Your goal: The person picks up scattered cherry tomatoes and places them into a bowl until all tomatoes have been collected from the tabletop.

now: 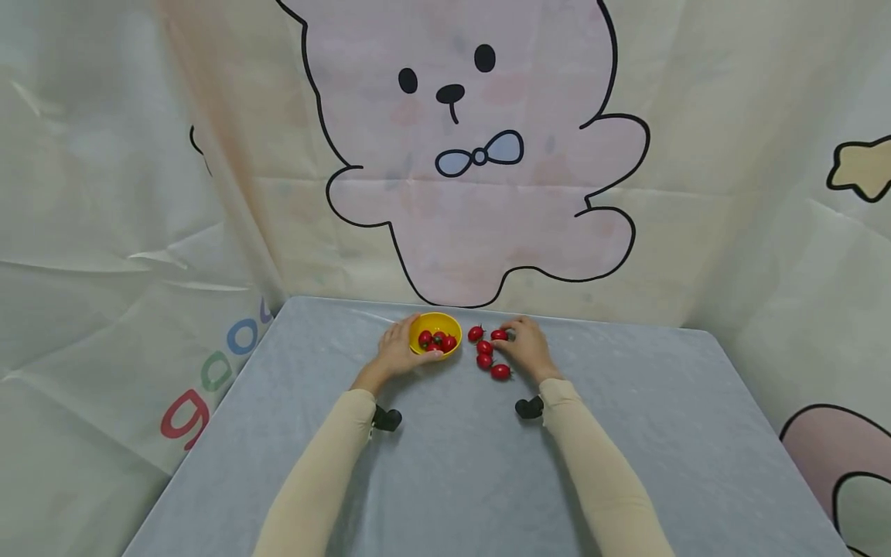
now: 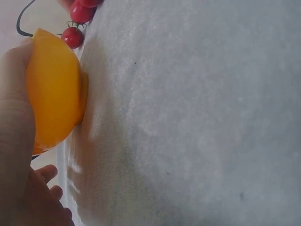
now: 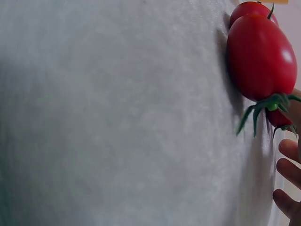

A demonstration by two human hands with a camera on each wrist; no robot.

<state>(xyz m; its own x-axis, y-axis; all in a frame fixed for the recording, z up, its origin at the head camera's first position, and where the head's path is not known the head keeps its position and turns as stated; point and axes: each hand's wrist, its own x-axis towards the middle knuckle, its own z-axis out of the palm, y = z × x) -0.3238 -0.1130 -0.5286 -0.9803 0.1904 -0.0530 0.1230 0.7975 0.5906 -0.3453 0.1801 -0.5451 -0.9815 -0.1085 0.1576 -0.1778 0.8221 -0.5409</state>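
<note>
A yellow bowl (image 1: 435, 321) stands near the back of the table with several cherry tomatoes (image 1: 448, 342) inside. My left hand (image 1: 395, 354) holds it from the left, thumb along the near side and fingers around the far side. In the left wrist view the bowl (image 2: 54, 94) shows its smooth outer wall and foot. To its right, my right hand (image 1: 529, 350) pinches a cherry tomato (image 1: 498, 335) between thumb and fingertips. Several more tomatoes (image 1: 484, 361) lie between the hands. One large in the right wrist view, a tomato (image 3: 261, 59), has a green stem.
A pale grey cloth (image 1: 459, 480) covers the table. Its back edge runs just behind the bowl, against a curtain (image 1: 459, 232) printed with a cartoon bear. More printed curtain hangs at both sides. A small black device (image 1: 387, 418) is worn at each wrist.
</note>
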